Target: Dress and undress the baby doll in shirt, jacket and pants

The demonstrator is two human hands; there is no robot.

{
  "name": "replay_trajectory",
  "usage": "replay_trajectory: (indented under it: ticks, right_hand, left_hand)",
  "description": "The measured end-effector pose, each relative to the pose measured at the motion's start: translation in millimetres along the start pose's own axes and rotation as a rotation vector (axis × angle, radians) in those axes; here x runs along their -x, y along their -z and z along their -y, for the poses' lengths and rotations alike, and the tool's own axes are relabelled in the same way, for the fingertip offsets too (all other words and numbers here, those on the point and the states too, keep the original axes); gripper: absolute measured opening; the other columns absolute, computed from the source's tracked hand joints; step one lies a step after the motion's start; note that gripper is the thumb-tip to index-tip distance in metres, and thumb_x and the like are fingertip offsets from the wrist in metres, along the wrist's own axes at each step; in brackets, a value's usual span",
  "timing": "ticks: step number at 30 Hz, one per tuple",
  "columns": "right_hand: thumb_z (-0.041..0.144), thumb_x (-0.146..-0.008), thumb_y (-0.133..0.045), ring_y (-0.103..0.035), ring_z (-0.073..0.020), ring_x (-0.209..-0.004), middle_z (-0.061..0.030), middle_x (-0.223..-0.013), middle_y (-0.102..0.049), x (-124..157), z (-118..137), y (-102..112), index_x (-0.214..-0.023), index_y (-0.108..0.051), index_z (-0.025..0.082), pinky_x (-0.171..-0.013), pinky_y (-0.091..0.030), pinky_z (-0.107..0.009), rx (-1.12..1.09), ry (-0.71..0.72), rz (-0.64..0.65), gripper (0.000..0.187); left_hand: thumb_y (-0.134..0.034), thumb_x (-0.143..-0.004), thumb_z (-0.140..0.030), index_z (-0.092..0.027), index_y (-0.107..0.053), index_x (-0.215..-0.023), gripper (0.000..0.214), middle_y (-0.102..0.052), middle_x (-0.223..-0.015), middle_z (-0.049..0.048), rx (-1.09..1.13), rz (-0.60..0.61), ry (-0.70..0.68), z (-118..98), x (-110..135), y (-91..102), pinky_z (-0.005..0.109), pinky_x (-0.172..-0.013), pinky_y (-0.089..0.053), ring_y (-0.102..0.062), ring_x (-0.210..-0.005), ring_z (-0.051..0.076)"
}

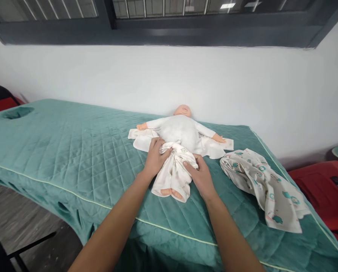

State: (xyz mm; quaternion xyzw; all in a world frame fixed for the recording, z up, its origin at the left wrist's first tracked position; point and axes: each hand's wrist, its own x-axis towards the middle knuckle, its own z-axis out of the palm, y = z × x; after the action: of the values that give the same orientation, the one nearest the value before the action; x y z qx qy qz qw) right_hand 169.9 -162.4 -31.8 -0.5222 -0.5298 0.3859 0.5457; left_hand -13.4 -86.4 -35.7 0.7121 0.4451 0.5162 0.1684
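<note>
A baby doll lies on its back on the green quilted bed, head toward the wall and arms spread. Its body is white. Small printed baby pants cover its legs, with the feet just showing at the leg openings. At the waistband's left side, my left hand is closed on the bunched fabric. On the right side of the waistband my right hand grips the cloth between thumb and fingers. An opened pale baby shirt is spread under the doll's back and arms.
A cream cloth garment with green prints lies crumpled on the right of the bed. Red plastic chairs or cases stand beyond the right edge. A white wall rises behind, below a dark window frame.
</note>
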Motion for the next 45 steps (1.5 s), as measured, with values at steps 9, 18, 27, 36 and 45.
replay_trajectory:
  ticks: [9, 18, 27, 36, 45]
  right_hand:
    - [0.045, -0.084, -0.068, -0.061, -0.0206, -0.09, -0.0036, -0.099, -0.07, -0.8, 1.3, 0.6, -0.105, -0.065, 0.019, -0.079, -0.048, -0.031, 0.129, 0.011, -0.011, 0.033]
    - [0.028, -0.078, -0.059, -0.056, -0.0176, -0.076, 0.0012, -0.08, -0.063, -1.3, 2.8, -0.5, -0.086, -0.063, 0.02, -0.067, -0.044, -0.026, 0.149, 0.021, -0.061, 0.012]
    - [0.038, -0.081, -0.063, -0.055, -0.018, -0.075, 0.0016, -0.079, -0.062, 14.0, 3.6, 4.9, -0.086, -0.063, 0.021, -0.069, -0.043, -0.028, 0.165, 0.069, 0.006, 0.018]
    - [0.043, -0.082, -0.067, -0.06, -0.0266, -0.102, -0.0062, -0.11, -0.069, 68.3, 28.0, 14.3, -0.111, -0.062, 0.022, -0.086, -0.047, -0.038, 0.409, 0.01, 0.252, 0.035]
    - [0.032, -0.079, -0.07, -0.062, -0.0265, -0.102, -0.0021, -0.104, -0.072, 68.5, 71.5, 18.4, -0.107, -0.063, 0.026, -0.09, -0.043, -0.038, 0.708, 0.13, 0.3, 0.029]
  left_hand:
    - [-0.064, -0.088, -0.032, -0.021, -0.058, -0.09, 0.013, -0.05, -0.123, 0.0088, -0.012, 0.008, 0.079, -5.7, 19.3, 10.2, 0.037, -0.108, -0.043, -0.053, -0.123, 0.022]
    - [-0.058, -0.093, -0.036, -0.02, -0.059, -0.083, 0.019, -0.05, -0.136, 0.0103, 0.002, 0.162, 0.12, -24.7, 76.7, 43.3, 0.04, -0.112, -0.041, -0.051, -0.131, 0.026]
    - [-0.087, -0.061, -0.056, -0.029, -0.025, -0.154, 0.115, -0.029, -0.156, 0.0176, 0.04, 0.455, 0.013, -25.0, 94.5, 56.4, 0.054, -0.12, -0.032, -0.029, -0.148, 0.038]
    - [-0.086, -0.062, -0.056, -0.029, -0.035, -0.15, 0.105, -0.047, -0.137, 0.0142, -0.178, 0.44, -0.098, -21.3, 87.9, 55.8, 0.053, -0.11, -0.042, -0.046, -0.129, 0.034]
    - [-0.079, -0.077, -0.034, -0.028, -0.054, -0.134, 0.063, -0.064, -0.127, 0.0083, -0.119, 0.541, -0.002, -51.9, 80.7, 81.8, 0.045, -0.1, -0.047, -0.059, -0.115, 0.029]
